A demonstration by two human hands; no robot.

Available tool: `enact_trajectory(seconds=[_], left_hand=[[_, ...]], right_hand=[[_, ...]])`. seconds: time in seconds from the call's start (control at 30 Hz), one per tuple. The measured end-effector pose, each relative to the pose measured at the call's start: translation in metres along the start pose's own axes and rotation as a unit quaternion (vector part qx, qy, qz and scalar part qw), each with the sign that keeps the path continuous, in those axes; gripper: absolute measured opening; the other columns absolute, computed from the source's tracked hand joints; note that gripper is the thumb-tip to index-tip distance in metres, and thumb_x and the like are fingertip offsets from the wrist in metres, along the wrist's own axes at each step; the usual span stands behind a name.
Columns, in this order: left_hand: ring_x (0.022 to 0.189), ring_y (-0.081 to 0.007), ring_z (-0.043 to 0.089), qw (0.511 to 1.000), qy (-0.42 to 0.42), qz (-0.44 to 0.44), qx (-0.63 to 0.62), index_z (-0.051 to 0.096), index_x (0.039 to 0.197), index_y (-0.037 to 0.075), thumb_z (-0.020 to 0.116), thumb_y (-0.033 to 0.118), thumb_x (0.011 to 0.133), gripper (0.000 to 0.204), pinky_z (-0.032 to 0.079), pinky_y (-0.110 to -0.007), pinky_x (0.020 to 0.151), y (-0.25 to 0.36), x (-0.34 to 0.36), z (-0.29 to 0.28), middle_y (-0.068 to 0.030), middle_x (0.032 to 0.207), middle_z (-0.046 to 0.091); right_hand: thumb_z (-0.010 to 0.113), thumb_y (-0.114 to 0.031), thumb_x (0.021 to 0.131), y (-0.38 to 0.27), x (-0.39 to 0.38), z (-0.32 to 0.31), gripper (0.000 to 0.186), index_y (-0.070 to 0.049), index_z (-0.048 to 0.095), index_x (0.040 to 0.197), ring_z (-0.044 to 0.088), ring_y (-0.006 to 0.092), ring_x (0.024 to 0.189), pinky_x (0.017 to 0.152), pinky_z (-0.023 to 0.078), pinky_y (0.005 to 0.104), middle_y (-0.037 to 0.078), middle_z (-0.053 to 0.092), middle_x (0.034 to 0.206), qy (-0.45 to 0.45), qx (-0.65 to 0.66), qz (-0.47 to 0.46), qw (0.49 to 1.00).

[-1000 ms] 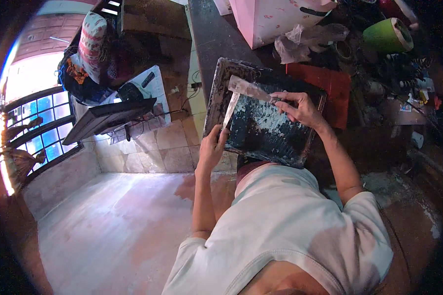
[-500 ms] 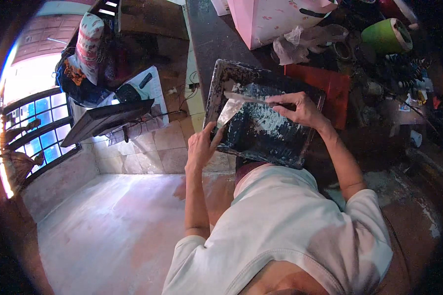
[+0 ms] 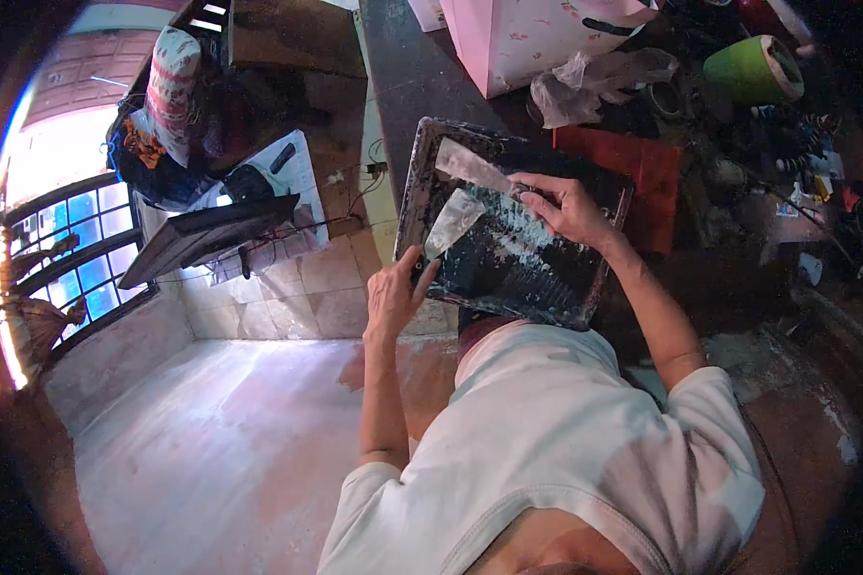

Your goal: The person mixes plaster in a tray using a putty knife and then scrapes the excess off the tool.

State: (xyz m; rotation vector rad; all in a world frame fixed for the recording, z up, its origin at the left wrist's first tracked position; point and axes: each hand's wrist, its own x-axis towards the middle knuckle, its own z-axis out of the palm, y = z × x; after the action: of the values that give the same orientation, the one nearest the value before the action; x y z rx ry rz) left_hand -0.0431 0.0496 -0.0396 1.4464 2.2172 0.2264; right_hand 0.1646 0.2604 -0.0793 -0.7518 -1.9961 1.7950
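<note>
My left hand (image 3: 390, 292) is closed round the dark handle of a putty knife (image 3: 455, 222), its whitish blade angled up and to the right. A second putty knife (image 3: 470, 166) is gripped in my right hand (image 3: 568, 208), with its broad, smeared blade toward the upper left. The two blades are apart, one above the other. Both are over a black rectangular tray (image 3: 411, 177) with a raised, stained rim. Pale paste (image 3: 525, 238) is spread in rough streaks across the tray's middle and right side.
Beyond the tray stand a pink bag (image 3: 537, 43) and a crumpled plastic bag (image 3: 585, 86) on a dark table. A red sheet (image 3: 657, 182) lies by the tray's right edge, with a green pot (image 3: 753, 72) farther right. A dark flat panel (image 3: 206, 240) stands at left.
The right putty knife has lifted off the left one's blade and turned so that its broad face shows. My right hand has shifted slightly left.
</note>
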Motion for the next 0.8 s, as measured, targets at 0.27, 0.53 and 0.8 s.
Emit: enact_trajectory(seconds=[0.27,0.53,0.8], left_hand=[[0.046,-0.0089,0.038,0.831,-0.076,-0.157,-0.529,0.053,0.094,0.007,0.038,0.034,0.098,0.031,0.030,-0.024,0.044,0.011,0.000,0.028,0.0018,0.056,0.041],[0.046,-0.0037,0.029,0.815,-0.058,-0.158,-0.555,0.049,0.088,0.010,0.036,0.039,0.097,0.034,0.024,-0.022,0.041,0.028,0.011,0.041,0.0071,0.057,0.031],[0.045,-0.0168,0.039,0.901,-0.005,-0.119,-0.417,0.050,0.093,0.006,0.042,0.037,0.095,0.032,0.034,-0.031,0.045,0.012,0.019,0.035,-0.0045,0.055,0.043]], right_hand=[[0.048,-0.020,0.094,0.002,-0.009,0.023,0.036,-0.011,0.048,0.129,0.041,0.0031,0.041,0.038,0.036,0.0167,-0.002,0.051,0.066,-0.008,0.388,0.208,0.898],[0.048,-0.022,0.093,0.009,-0.018,0.029,0.037,-0.011,0.047,0.129,0.042,0.0040,0.043,0.036,0.035,0.0175,-0.001,0.051,0.067,-0.018,0.424,0.231,0.876],[0.049,-0.018,0.093,0.004,-0.039,0.012,0.036,-0.011,0.048,0.129,0.042,0.0023,0.046,0.040,0.037,0.0180,-0.003,0.051,0.067,-0.021,0.314,0.243,0.918]])
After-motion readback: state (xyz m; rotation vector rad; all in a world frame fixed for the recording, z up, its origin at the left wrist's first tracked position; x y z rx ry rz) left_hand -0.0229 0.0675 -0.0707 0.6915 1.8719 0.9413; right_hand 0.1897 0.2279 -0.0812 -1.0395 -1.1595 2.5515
